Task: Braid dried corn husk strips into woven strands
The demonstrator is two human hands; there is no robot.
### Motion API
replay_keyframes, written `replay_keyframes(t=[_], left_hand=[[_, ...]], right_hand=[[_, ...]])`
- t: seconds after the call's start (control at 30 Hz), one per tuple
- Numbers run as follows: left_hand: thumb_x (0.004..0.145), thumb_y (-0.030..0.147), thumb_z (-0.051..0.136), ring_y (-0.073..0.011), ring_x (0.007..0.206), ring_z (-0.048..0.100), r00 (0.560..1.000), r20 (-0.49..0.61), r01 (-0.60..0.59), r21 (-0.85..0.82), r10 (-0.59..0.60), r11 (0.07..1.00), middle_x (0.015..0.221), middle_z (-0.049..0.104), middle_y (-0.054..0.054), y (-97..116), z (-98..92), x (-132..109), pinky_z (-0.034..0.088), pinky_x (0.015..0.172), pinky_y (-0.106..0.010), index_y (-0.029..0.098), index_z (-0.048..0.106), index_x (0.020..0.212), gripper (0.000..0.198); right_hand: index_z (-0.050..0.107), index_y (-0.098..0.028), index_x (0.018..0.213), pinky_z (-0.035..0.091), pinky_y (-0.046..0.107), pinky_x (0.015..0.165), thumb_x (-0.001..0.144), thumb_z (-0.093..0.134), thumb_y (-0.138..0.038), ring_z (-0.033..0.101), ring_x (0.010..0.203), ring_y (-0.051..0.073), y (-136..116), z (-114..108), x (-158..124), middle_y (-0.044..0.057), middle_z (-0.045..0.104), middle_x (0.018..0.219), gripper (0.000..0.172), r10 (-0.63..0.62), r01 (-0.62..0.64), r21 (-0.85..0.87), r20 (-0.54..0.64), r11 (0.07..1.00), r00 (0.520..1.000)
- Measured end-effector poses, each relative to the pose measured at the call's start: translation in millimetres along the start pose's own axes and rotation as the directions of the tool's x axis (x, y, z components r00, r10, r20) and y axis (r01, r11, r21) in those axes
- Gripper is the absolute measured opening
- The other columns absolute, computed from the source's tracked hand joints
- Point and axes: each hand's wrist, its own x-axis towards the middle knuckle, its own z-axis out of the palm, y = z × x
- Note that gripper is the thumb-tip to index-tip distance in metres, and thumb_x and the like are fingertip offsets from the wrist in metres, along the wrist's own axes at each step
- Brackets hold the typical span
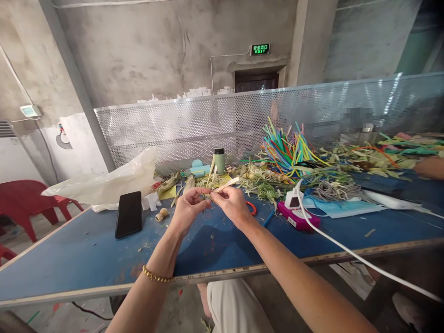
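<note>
Both hands meet over the blue table, fingertips almost touching. My right hand [231, 203] pinches a pale, flat dried-leaf strip [227, 184], whose free end sticks up to the right. My left hand [191, 206] is closed in a pinch beside it, thumb against the forefinger. Something thin and greenish shows at those fingertips, too small to name, and may be part of the same strip. Just right of my right hand lies a red-orange scissors handle [251, 208], partly hidden by the hand. Behind the hands spread dried leaf scraps [256, 182].
A black phone [128, 214] and small tan beads [161, 214] lie left; a plastic bag [107, 180] is behind. A green bottle [219, 160] and colourful stems [289, 152] stand at the back. A white cable [333, 243] runs from a magenta box [299, 218]. Another person's hand [429, 167] is far right.
</note>
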Motion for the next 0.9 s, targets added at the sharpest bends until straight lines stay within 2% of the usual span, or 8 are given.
replay_keyframes(t=[0.33,0.47,0.6,0.67,0.8,0.9], left_hand=[[0.070,0.031,0.079,-0.0110,0.060,0.059,0.999,-0.040,-0.024,0.014,0.024,1.000,0.065,0.066,0.000,-1.8,2.1,0.4,0.045,0.061,-0.023,0.014,0.069,0.088,0.027],[0.070,0.029,0.078,-0.0110,0.059,0.060,0.998,-0.060,-0.005,0.004,0.005,1.000,0.065,0.066,0.001,-2.9,2.1,1.2,0.044,0.060,-0.023,0.015,0.068,0.088,0.025],[0.071,0.029,0.078,-0.0109,0.059,0.060,0.998,-0.067,0.018,0.001,-0.018,1.000,0.064,0.066,0.000,-2.4,2.6,1.1,0.043,0.058,-0.022,0.014,0.068,0.089,0.026],[0.070,0.029,0.079,-0.0108,0.059,0.060,0.998,-0.056,0.013,-0.020,-0.014,1.000,0.065,0.066,0.001,-1.5,3.2,0.7,0.042,0.058,-0.022,0.014,0.068,0.096,0.031],[0.066,0.026,0.082,-0.0118,0.061,0.062,1.000,-0.012,0.001,-0.092,-0.002,0.996,0.072,0.068,0.001,0.0,3.9,-0.1,0.042,0.057,-0.023,0.015,0.063,0.116,0.055],[0.066,0.023,0.082,-0.0126,0.061,0.063,1.000,0.001,0.016,-0.098,-0.016,0.995,0.072,0.069,0.000,-1.3,3.0,0.5,0.042,0.058,-0.023,0.013,0.061,0.119,0.058]], right_hand=[[0.064,-0.017,0.062,0.040,0.025,0.050,0.074,0.063,-0.029,0.058,0.056,0.016,-2.8,2.1,-1.7,0.006,0.067,0.061,0.017,0.016,-0.016,-0.079,-0.004,0.997,1.000],[0.065,-0.017,0.061,0.041,0.025,0.052,0.077,0.062,-0.030,0.059,0.057,0.016,-2.5,2.2,-2.5,0.006,0.068,0.061,0.021,-0.013,0.015,-0.053,0.045,0.998,0.999],[0.067,-0.015,0.064,0.039,0.024,0.050,0.079,0.063,-0.035,0.057,0.056,0.015,-1.4,1.6,-2.3,0.006,0.067,0.060,0.026,-0.003,0.005,-0.091,0.030,0.996,1.000],[0.068,-0.015,0.065,0.040,0.024,0.051,0.080,0.063,-0.035,0.058,0.056,0.015,-1.0,1.4,-1.8,0.006,0.068,0.061,0.026,-0.005,0.008,-0.093,0.031,0.996,1.000],[0.069,-0.015,0.068,0.043,0.025,0.055,0.081,0.062,-0.030,0.062,0.060,0.017,-1.0,1.3,-1.4,0.007,0.071,0.067,0.021,-0.033,0.035,-0.082,0.022,0.996,0.999],[0.069,-0.015,0.070,0.045,0.025,0.057,0.082,0.062,-0.028,0.064,0.062,0.018,-1.6,1.7,-2.3,0.008,0.072,0.068,0.019,-0.041,0.040,-0.104,-0.003,0.994,0.999]])
